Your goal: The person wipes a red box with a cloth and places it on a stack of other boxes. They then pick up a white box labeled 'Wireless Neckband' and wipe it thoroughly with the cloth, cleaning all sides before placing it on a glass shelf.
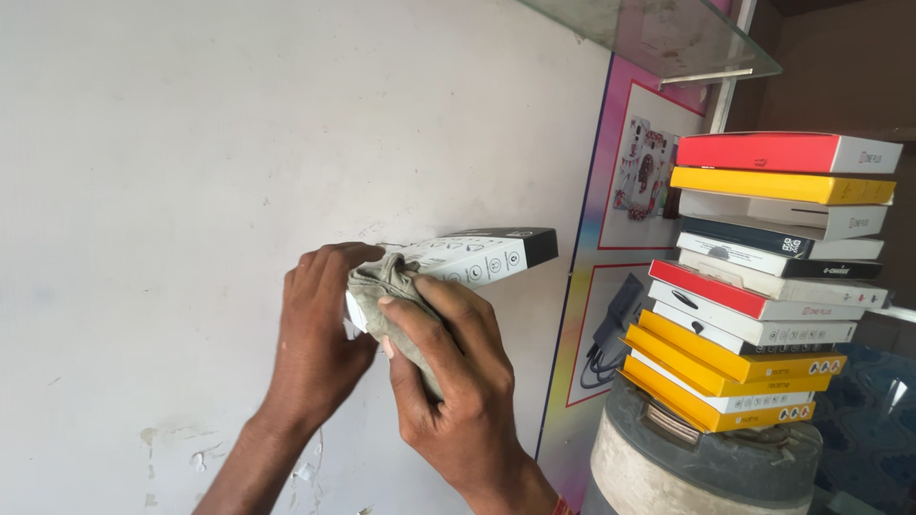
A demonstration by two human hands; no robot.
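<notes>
The left hand (320, 319) grips one end of a slim white box with a black end (472, 256), its fingers curled tight over the top edge, holding it in the air in front of a pale, scuffed wall (172, 143). The right hand (448, 367) presses a crumpled grey-green cloth (386, 300) against the near end of the box, thumb and fingers pinching the cloth around that corner. The box's long axis runs from lower left to upper right, nearly level with a slight rise; its black end points to the right, toward a tall stack of flat boxes (763, 286) in red, yellow, white and black, which stands well apart on a round grey stand (701, 463). To wipe well here, I judge it best to keep the left grip firm and still so the box does not twist, and to draw the cloth along the long axis toward the black end in even strokes, rather than scrubbing across, turning the box to reach each face. A light touch should spare the printed surface. A glass shelf (658, 33) juts out above, and a colourful poster panel (625, 238) stands behind the stack.
</notes>
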